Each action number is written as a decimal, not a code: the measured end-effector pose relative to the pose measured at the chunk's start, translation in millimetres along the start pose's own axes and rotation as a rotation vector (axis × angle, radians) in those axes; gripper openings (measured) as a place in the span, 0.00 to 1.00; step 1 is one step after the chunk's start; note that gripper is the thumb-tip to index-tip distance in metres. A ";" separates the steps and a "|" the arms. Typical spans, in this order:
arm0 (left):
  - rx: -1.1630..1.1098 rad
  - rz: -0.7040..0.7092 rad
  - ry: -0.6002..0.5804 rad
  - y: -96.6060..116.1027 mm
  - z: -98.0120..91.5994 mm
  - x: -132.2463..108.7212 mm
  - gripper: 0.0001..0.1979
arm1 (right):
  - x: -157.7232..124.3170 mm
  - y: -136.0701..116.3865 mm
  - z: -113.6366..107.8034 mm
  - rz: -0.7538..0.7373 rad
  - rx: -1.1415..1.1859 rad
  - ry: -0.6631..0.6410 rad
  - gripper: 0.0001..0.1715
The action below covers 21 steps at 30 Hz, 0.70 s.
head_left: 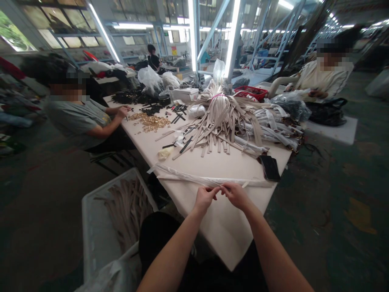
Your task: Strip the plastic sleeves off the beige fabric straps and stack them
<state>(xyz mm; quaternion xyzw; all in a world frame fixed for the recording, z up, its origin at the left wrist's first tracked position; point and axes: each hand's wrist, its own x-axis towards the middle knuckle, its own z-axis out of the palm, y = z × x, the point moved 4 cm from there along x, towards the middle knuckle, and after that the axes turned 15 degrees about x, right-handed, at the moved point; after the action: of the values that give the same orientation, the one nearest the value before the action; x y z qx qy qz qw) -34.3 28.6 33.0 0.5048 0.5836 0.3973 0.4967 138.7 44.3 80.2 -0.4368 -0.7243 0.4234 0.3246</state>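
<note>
My left hand (206,198) and my right hand (235,195) meet at the near edge of a long white strip (194,177), which lies across the white tabletop (223,227). Both hands pinch the strip between fingers and thumbs. Beyond them, a large bundle of beige straps (219,123), tied with pink at the top, fans out over the table. A black phone (270,168) lies to the right of my right hand, near the table's edge. A small cream-coloured crumpled piece (165,153) lies farther left.
A white crate of beige straps (126,213) stands on the floor to my left. A co-worker (82,121) sits at the table's left side beside loose gold fittings (148,122). Another person (322,77) sits at the right, near a red basket (251,93) and plastic bags.
</note>
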 end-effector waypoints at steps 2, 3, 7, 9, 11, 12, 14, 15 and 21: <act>0.007 0.002 0.052 -1.3 -3.1 -0.6 0.22 | -0.7 2.2 -4.6 0.008 -0.011 -0.002 0.15; 0.009 -0.003 0.080 -1.9 -5.4 -0.7 0.22 | -1.6 4.8 -7.5 0.020 -0.021 -0.005 0.16; -0.003 -0.032 0.079 -4.8 -3.0 0.6 0.23 | -3.5 16.2 -10.6 0.056 -0.052 -0.005 0.18; -0.013 -0.039 0.056 -6.5 2.0 2.3 0.24 | -3.0 18.2 -7.2 0.055 -0.047 -0.003 0.18; -0.028 -0.042 0.067 -8.2 1.9 5.1 0.24 | -3.9 19.1 -6.2 0.063 -0.007 -0.001 0.18; -0.035 -0.046 0.083 -9.3 -0.5 6.8 0.23 | -5.2 19.6 -7.7 0.071 0.023 0.002 0.18; -0.055 -0.069 0.118 -11.7 -7.2 9.7 0.22 | -8.3 21.0 -13.5 0.088 0.082 0.005 0.18; -0.063 -0.086 0.116 -13.0 -9.2 10.6 0.22 | -9.7 21.7 -16.7 0.093 0.103 0.003 0.18; -0.107 -0.155 -0.062 -22.5 14.9 2.9 0.24 | -7.1 26.8 -16.9 0.094 0.127 -0.046 0.19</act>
<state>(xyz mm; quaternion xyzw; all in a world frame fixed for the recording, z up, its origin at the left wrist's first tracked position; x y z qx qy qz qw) -24.1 27.0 7.8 0.4430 0.5833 0.3723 0.5700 165.4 50.4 62.7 -0.4392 -0.6819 0.4930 0.3146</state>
